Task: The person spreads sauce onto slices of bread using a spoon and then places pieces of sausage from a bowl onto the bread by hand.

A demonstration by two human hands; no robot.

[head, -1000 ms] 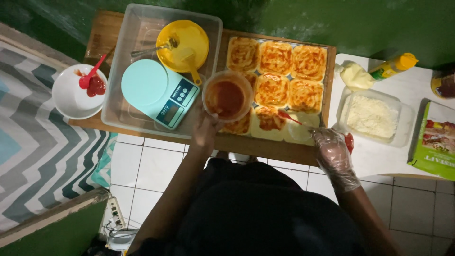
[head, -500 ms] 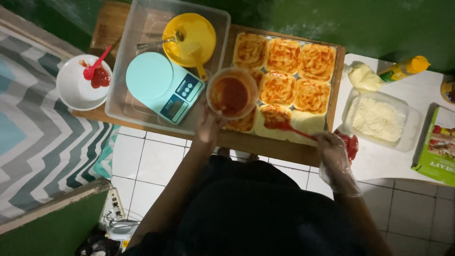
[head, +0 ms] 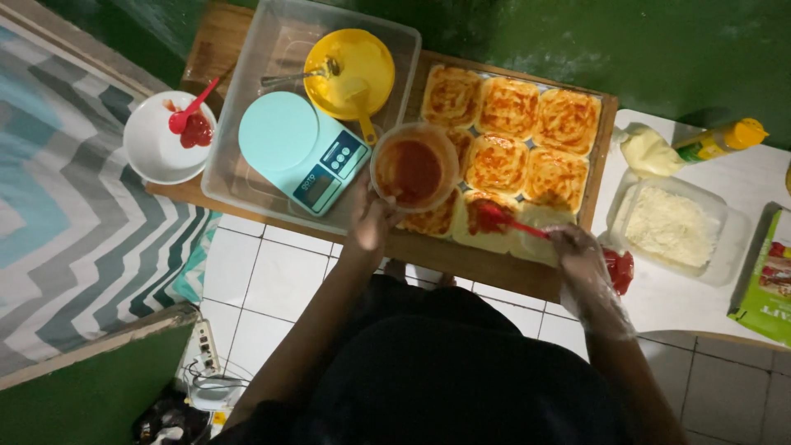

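Observation:
My left hand point(head: 371, 221) holds a clear plastic bowl of red sauce point(head: 412, 169) above the near left part of a tray point(head: 606, 132) of square dough pieces. My right hand point(head: 579, 255), in a clear plastic glove, grips a red spoon point(head: 504, 219) whose tip rests in sauce on a near-row dough piece point(head: 482, 227). The dough pieces further back point(head: 507, 107) are coated with sauce. A pale dough piece point(head: 540, 235) lies under my right hand, partly hidden.
A clear bin point(head: 247, 177) holds a mint digital scale point(head: 301, 152) and a yellow bowl point(head: 348, 70) with a spoon. A white bowl point(head: 161, 148) with sauce sits left. Right: a tub of grated cheese point(head: 671, 227), a yellow-capped bottle point(head: 721, 140), a green packet point(head: 766, 276).
The view has shifted slightly. My right hand has moved the red spoon a little over the near-row dough piece. The left hand keeps the sauce bowl in about the same place.

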